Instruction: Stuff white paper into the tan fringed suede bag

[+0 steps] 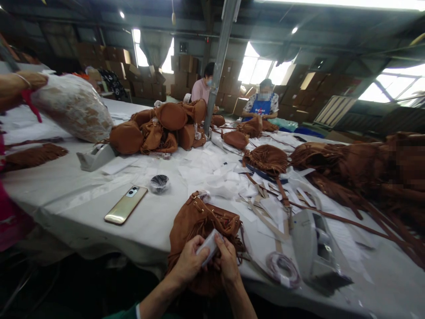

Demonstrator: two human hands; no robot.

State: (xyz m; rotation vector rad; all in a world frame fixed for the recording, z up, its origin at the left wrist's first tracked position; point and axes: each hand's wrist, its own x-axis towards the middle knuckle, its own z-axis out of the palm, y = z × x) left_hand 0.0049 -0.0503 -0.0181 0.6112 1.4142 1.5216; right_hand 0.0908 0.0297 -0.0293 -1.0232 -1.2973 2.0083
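A brown suede fringed bag [199,221] lies at the near edge of the white table [66,186]. My left hand [187,261] and my right hand [227,261] meet over the bag's lower part. Both pinch a small white packet [209,244] between thumbs and fingers. The bag's open mouth with its metal ring points away from me. What the packet contains cannot be made out.
A gold phone [126,204] and a small dark roll [160,183] lie left of the bag. A grey tape dispenser [315,250] and paper scraps sit to the right. Piles of brown bags [159,126] fill the middle and right. Two people sit at the far side; another person's arm holds a wrapped bundle [73,106] at left.
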